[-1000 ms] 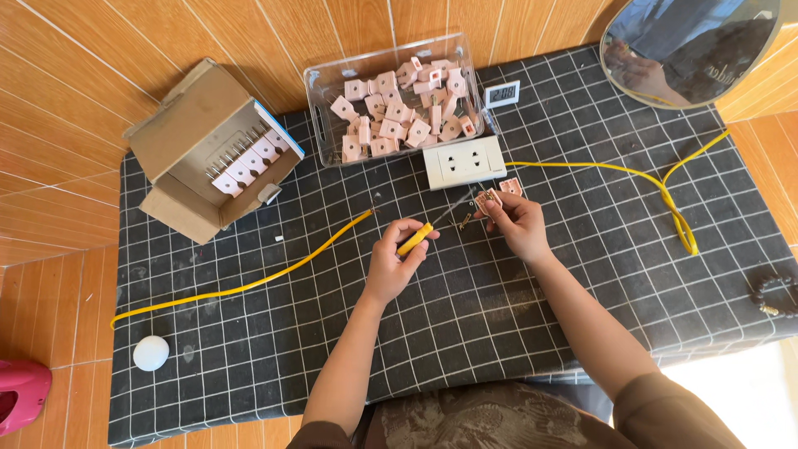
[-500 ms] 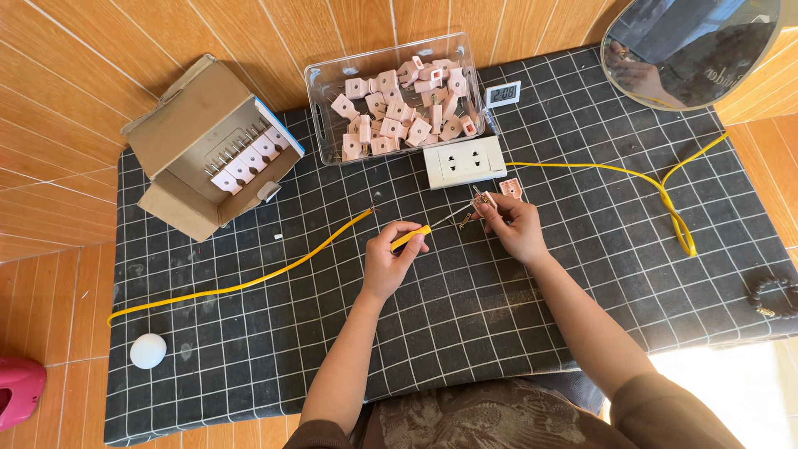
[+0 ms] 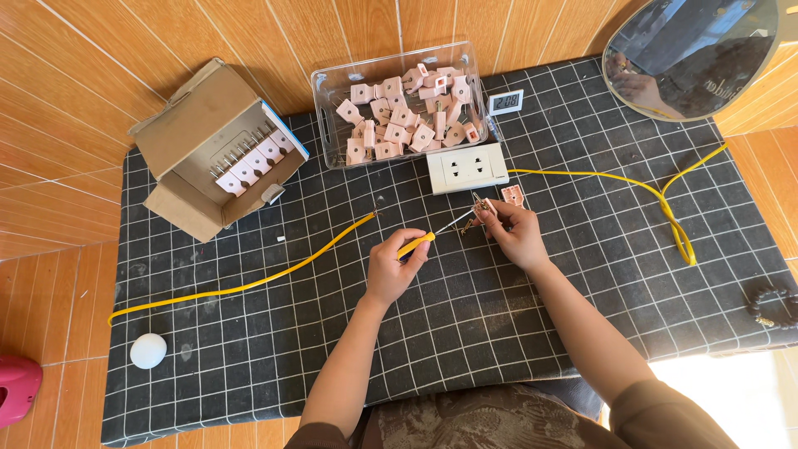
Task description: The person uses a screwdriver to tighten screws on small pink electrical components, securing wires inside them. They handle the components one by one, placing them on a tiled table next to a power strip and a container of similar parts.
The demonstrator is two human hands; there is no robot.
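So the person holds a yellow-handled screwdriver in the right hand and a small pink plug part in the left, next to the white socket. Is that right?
Not quite: the hands are swapped. In the head view, the left hand grips the yellow-handled screwdriver and the right hand holds the small pink plug part, next to the white socket.

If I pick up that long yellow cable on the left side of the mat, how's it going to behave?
The yellow cable would probably sag and trail, since it lies in loose curves across the black grid mat. It looks thin, so likely light. Being slack and free at the end near the left hand, it should drag easily and may snag the cardboard box.
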